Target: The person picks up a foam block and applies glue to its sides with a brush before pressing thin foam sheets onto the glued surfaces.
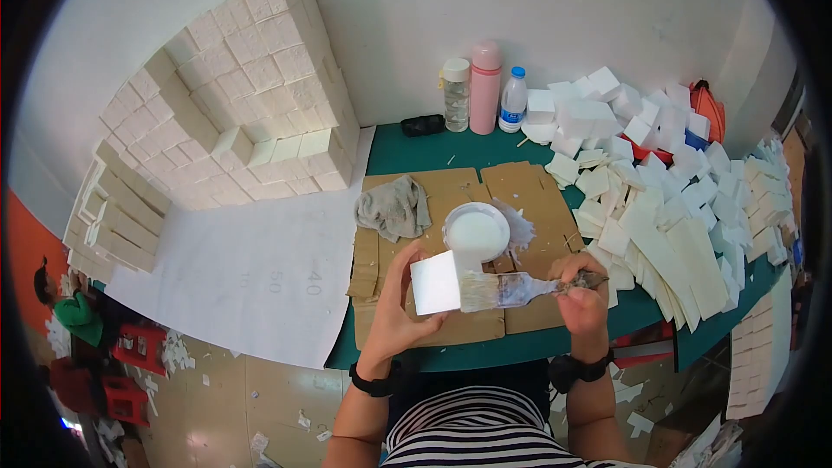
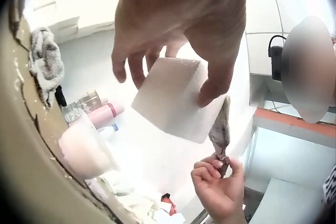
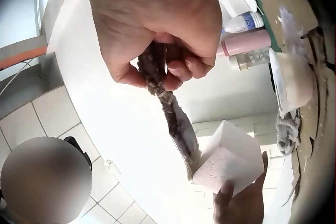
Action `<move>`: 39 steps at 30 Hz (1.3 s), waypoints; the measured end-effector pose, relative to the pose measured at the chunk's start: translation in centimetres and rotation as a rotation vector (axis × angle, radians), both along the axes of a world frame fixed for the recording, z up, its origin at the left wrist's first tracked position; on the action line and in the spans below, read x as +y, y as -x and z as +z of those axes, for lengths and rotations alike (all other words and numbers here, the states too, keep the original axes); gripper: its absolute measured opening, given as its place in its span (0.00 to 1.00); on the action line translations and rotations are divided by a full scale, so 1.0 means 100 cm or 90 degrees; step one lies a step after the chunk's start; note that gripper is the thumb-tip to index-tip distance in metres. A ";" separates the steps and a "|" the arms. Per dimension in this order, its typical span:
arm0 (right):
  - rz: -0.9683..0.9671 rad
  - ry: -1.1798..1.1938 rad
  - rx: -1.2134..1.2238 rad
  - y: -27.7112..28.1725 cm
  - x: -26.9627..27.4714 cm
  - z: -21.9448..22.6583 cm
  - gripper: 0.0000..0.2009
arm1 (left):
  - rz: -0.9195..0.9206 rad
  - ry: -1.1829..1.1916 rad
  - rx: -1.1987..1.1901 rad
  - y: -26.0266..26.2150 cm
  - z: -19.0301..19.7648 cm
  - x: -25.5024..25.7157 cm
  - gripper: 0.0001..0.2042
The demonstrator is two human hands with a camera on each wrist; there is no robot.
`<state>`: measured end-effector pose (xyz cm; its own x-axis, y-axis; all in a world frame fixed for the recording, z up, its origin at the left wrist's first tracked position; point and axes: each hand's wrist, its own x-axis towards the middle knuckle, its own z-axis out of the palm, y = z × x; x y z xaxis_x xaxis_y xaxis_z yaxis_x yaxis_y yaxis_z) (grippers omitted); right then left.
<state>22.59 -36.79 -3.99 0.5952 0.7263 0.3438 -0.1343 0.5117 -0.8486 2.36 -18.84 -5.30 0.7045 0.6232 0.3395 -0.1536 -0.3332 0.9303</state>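
Note:
My left hand (image 1: 394,321) grips a white block (image 1: 435,283) between thumb and fingers, above the cardboard's front part. In my right hand (image 1: 584,299) is the handle of a wide brush (image 1: 516,289), its bristles against the block's right side. The left wrist view shows the block (image 2: 170,98) held from both sides by the left hand (image 2: 178,19). From the right wrist view, the brush (image 3: 178,127) points down from the right hand's (image 3: 157,29) pinched fingers and its tip meets the block (image 3: 231,158). A bowl of white liquid (image 1: 477,232) stands just behind the block.
A grey cloth (image 1: 393,208) lies on the cardboard (image 1: 451,186). Stacked white blocks (image 1: 260,78) rise at the left on white paper (image 1: 260,286). Bottles (image 1: 485,91) stand at the back; loose blocks and strips (image 1: 663,243) are heaped at the right. Another person (image 1: 76,316) is at far left.

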 end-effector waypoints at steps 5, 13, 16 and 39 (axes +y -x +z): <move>0.058 -0.008 0.067 0.007 0.007 -0.011 0.13 | -0.031 -0.064 0.068 0.002 0.010 0.000 0.48; 0.030 0.030 0.042 0.010 0.005 0.001 0.07 | -0.038 -0.071 0.080 0.005 0.007 0.000 0.47; -0.017 0.127 -0.100 0.004 0.000 0.017 0.06 | -0.028 -0.085 0.085 0.007 0.003 0.003 0.46; -0.181 0.323 -0.185 -0.064 0.031 0.008 0.03 | 0.047 -0.025 0.118 0.011 0.000 0.020 0.45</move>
<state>28.95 -33.66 -3.15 0.7224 0.6689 0.1753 0.2186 0.0196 -0.9756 1.26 -16.82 -5.32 0.7099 0.6646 0.2331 0.0462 -0.3742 0.9262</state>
